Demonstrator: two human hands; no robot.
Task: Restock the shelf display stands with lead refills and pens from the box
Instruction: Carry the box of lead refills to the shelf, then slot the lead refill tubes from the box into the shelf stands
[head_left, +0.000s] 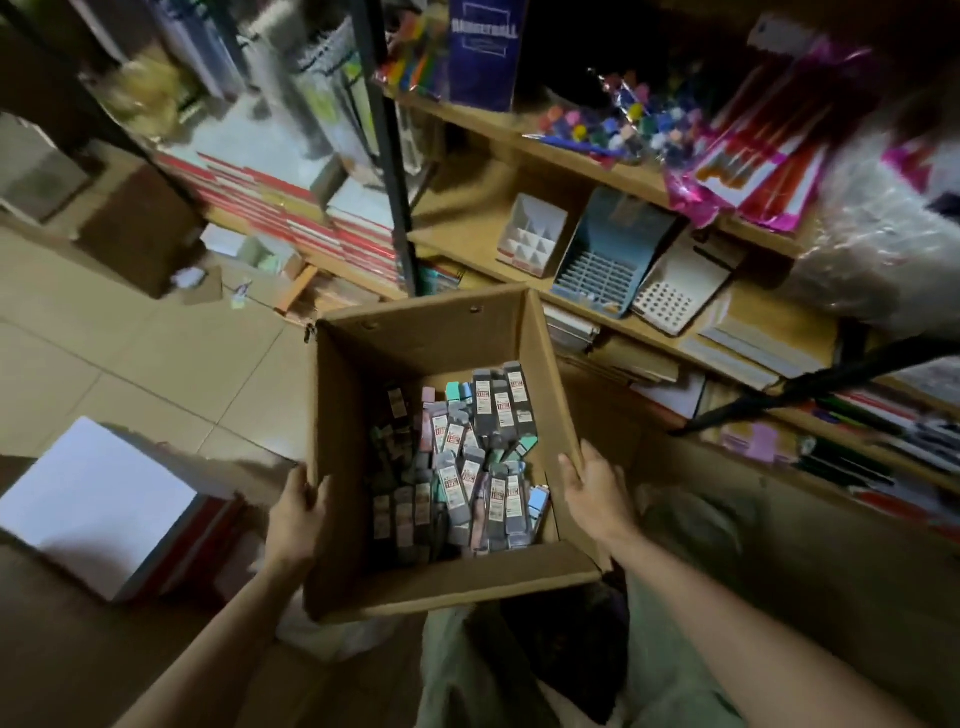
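A: Where is the open brown cardboard box (441, 577)?

B: Between the two hands, in front of the wooden shelf (644, 327). The left hand (298, 512) grips its left wall, fingers curled over the rim; the right hand (589, 491) lies flat against the right wall, fingers straight.

A: And inside?

B: Small grey, pink and teal lead refill packs (467, 462), heaped on the bottom toward the right wall. Most lie with their long axes running from the near wall to the far one.

A: Room around it?

B: Bare tiled floor (130, 364) to the left. On the shelf beyond stand a white gridded display stand (530, 236), a blue slotted one (608, 260) and a white perforated one (675, 296), side by side.
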